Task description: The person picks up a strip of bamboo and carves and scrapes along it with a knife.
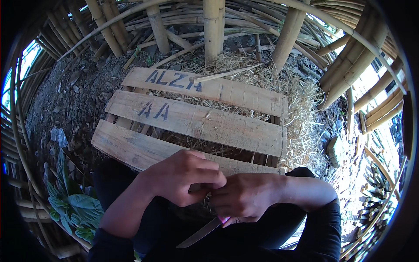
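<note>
My right hand (244, 196) is closed on a pink-handled knife (200, 235), blade toward 8 o'clock. My left hand (185, 177) is curled, fingertips pinched; contents undeterminable. Slatted wooden crate (235, 129): 12 o'clock. Recommendation: angle the edge away from fingers.

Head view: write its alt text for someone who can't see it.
A person's left hand and right hand are close together above dark-clothed legs, the right holding a knife with pink at the handle. Before them sits a slatted wooden crate, with straw-like strands and bamboo poles beyond.
</note>
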